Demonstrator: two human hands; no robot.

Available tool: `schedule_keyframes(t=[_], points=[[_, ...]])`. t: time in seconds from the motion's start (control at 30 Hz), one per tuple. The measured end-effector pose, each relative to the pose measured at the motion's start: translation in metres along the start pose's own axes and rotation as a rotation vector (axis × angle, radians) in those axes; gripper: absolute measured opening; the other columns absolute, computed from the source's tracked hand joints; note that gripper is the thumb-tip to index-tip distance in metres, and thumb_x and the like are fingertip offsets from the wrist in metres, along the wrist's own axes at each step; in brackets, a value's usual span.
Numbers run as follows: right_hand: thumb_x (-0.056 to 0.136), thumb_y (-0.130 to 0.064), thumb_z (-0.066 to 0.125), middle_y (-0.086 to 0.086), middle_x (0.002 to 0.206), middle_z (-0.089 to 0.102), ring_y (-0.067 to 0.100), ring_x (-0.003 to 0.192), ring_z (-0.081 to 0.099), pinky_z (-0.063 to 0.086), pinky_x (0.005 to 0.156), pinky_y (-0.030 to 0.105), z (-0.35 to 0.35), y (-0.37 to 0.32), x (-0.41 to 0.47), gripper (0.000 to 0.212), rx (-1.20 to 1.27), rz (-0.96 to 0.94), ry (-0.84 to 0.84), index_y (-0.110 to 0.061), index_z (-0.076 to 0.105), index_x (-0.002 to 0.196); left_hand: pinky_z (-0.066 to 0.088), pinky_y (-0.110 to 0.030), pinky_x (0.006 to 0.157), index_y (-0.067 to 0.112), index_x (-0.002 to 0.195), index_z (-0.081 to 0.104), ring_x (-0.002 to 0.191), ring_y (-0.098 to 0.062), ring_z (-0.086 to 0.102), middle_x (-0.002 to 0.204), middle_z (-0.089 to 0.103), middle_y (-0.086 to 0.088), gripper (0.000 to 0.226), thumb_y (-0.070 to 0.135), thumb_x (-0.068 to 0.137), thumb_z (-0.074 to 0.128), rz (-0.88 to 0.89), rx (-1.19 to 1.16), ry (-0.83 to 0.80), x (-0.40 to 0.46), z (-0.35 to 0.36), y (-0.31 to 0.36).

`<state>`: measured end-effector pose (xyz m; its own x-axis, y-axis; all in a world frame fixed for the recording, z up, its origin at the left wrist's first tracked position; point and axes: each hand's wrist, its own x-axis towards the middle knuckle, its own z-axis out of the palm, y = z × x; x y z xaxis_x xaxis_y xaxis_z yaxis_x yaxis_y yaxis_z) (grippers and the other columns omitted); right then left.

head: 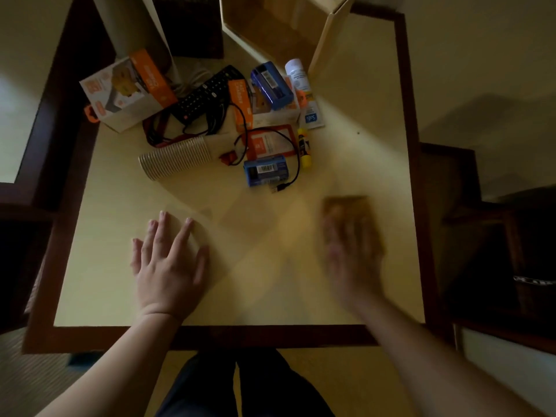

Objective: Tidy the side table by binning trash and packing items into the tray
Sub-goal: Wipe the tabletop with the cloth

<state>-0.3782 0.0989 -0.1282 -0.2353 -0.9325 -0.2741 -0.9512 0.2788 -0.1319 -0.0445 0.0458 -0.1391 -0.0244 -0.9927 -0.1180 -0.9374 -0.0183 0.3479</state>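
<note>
Two bare hands reach over a pale yellow square side table (99,266) with a dark brown wooden border, seen from above by the person standing at its near edge. The left hand (168,266) lies flat on the tabletop, fingers spread and holding nothing. The right hand (352,260) is smeared by motion blur over a brown rectangular object (349,209) near the table's right side; whether it grips that object or merely passes above it cannot be told. Clutter fills the far half of the table: a white and orange cardboard product box (126,91) at far left, a black remote control (207,91) beside it lying among tangled black cables (216,121), and a sideways stack of ribbed paper cups (177,159) nearer the person. A small blue box with a barcode label (264,171) sits near the centre, just in front of an orange-framed card holder (270,142), with a black USB cable (296,164) looping around both. A yellow glue stick (304,149) lies just to their right, a second blue box (272,84) rests on white packaging farther back, and a white cylindrical bottle (297,73) lies beside it above a small white and blue packet (311,118). The light wooden open tray (325,46) stands at the far edge, tilted, just behind the bottle.
</note>
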Motion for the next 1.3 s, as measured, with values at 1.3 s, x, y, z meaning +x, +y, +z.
schedule_keyframes(t=[1.3], points=[[0.108,-0.042,0.019,-0.011,0.171,-0.019,0.020,0.157,-0.020,-0.009,0.124,0.045,0.028,-0.354,0.053,0.058,-0.077,-0.653,-0.233,-0.050,-0.004,0.161,0.038,-0.047,0.119,0.026,0.159,0.032,0.151,-0.020,0.033,0.167,0.029,0.004,0.068,0.042,0.099,0.061,-0.067,-0.167,-0.090,-0.116,-0.079,-0.155]])
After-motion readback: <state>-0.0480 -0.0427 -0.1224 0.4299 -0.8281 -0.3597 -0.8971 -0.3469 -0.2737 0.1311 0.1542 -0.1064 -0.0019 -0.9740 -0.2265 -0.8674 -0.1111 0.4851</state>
